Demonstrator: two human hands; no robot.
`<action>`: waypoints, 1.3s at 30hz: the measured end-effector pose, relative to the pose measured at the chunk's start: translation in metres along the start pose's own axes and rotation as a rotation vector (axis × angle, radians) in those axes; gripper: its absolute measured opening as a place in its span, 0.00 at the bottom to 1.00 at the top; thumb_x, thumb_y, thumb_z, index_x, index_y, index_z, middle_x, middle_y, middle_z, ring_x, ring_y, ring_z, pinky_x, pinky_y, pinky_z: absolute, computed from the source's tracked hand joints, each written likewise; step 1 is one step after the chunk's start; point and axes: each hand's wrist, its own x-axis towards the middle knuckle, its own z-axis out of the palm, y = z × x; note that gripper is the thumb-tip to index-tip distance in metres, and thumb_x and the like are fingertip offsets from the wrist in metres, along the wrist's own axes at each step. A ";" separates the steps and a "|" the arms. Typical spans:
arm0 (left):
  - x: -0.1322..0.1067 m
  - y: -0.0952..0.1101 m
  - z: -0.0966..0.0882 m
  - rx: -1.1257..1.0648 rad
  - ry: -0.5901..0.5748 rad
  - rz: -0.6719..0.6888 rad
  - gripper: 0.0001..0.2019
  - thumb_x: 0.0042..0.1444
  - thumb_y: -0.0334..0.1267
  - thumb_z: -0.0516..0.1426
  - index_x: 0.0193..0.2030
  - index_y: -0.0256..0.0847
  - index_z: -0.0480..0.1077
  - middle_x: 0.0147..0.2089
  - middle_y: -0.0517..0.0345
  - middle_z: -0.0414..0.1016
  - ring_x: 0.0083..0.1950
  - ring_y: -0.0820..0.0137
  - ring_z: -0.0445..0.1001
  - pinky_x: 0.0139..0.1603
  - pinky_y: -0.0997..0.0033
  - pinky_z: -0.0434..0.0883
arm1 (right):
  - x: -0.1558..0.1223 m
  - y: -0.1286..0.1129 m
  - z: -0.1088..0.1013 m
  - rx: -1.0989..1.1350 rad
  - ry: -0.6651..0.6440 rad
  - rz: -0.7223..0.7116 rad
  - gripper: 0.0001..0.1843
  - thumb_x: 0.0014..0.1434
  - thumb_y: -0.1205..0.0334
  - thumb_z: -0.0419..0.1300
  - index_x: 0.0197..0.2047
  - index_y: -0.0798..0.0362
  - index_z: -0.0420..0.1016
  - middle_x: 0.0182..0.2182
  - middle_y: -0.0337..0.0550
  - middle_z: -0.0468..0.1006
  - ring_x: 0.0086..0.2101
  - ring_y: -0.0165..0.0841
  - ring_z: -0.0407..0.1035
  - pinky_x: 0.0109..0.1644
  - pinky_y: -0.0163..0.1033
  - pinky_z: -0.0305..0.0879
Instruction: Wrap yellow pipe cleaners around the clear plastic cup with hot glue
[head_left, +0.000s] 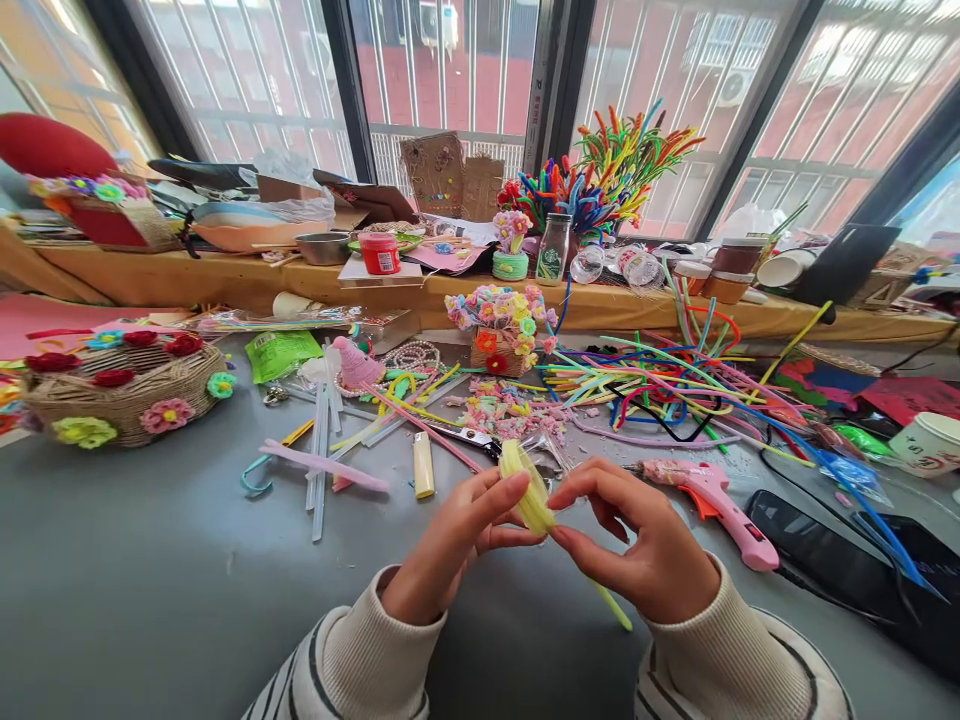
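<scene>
Between my hands, above the near part of the grey table, is a ring of coiled pale yellow pipe cleaner (523, 488). My left hand (480, 515) grips its left side, thumb on the outside and fingers behind and below. With thumb and forefinger, my right hand (626, 525) pinches the ring's lower right edge. A loose yellow-green tail (613, 606) of pipe cleaner hangs below toward the right wrist. Just behind the ring lie scissors (469, 436), partly hidden by it. A pale yellow lighter (423, 465) rests left of my hands.
Right of my hands lie a pink glue gun (720, 500) and a black phone (802, 545). Clear glue sticks (318, 470) and a twine basket (142, 400) are on the left. Loose coloured pipe cleaners (660, 385) and a flower-filled pot (501, 345) stand behind, before a cluttered ledge (442, 305).
</scene>
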 end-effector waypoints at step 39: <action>0.001 -0.003 -0.006 -0.307 -0.207 0.027 0.11 0.53 0.37 0.52 0.44 0.40 0.64 0.44 0.53 0.70 0.47 0.66 0.69 0.49 0.64 0.64 | 0.000 0.009 -0.006 0.106 0.043 -0.039 0.11 0.59 0.62 0.47 0.34 0.51 0.71 0.28 0.41 0.71 0.24 0.27 0.62 0.27 0.33 0.61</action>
